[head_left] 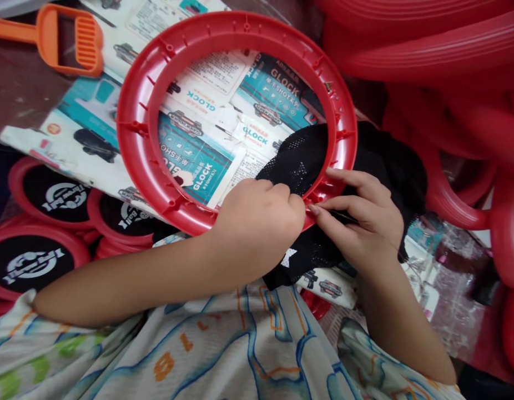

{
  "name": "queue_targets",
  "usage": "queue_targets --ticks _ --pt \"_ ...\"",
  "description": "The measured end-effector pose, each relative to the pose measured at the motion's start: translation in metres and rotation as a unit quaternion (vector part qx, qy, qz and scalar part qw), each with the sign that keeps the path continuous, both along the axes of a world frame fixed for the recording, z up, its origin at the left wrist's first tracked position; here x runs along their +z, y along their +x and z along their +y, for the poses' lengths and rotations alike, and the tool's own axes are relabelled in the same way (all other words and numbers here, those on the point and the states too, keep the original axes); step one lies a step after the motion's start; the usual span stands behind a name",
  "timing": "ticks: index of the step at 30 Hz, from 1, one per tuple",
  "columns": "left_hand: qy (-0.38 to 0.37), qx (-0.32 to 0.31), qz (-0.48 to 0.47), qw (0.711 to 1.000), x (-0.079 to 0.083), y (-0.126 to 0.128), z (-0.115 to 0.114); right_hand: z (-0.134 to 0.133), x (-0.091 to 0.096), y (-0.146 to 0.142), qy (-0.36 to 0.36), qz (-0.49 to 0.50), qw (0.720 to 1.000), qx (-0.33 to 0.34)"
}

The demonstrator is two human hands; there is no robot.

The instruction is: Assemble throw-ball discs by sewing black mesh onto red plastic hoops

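A red plastic ring (136,119) with small pegs on its inner face lies tilted over printed sheets. Black mesh fabric (301,158) is draped across its lower right rim. My left hand (259,214) is curled closed at the rim, pinching the mesh against the ring. My right hand (361,216) sits just to the right, fingers pressed together on the mesh and the rim's outer edge. Both hands meet at the ring's bottom right.
Printed toy-gun sheets (198,161) cover the surface. Finished red rings with black logo mesh (32,264) are stacked at the left. More bare red rings (448,61) pile up at the right. An orange plastic tool (69,39) lies at the top left.
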State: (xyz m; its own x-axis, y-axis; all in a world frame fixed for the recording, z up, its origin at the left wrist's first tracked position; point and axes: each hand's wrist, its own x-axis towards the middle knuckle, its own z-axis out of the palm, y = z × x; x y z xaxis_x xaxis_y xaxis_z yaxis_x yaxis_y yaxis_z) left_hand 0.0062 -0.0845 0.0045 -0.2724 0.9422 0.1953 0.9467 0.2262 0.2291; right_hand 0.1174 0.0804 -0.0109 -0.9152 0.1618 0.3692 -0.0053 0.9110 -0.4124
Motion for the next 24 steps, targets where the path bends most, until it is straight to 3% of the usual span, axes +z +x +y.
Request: queue_targets --ticks 12,24 --pt "0.026 -0.021 0.056 0.998 -0.013 -0.002 -0.003 -0.002 0.015 0.003 0.060 0.052 0.993 0.083" --pt "0.067 -0.049 0.065 0.994 -0.018 -0.003 -0.009 -0.004 0.005 -0.005 0.002 0.030 0.999 0.012"
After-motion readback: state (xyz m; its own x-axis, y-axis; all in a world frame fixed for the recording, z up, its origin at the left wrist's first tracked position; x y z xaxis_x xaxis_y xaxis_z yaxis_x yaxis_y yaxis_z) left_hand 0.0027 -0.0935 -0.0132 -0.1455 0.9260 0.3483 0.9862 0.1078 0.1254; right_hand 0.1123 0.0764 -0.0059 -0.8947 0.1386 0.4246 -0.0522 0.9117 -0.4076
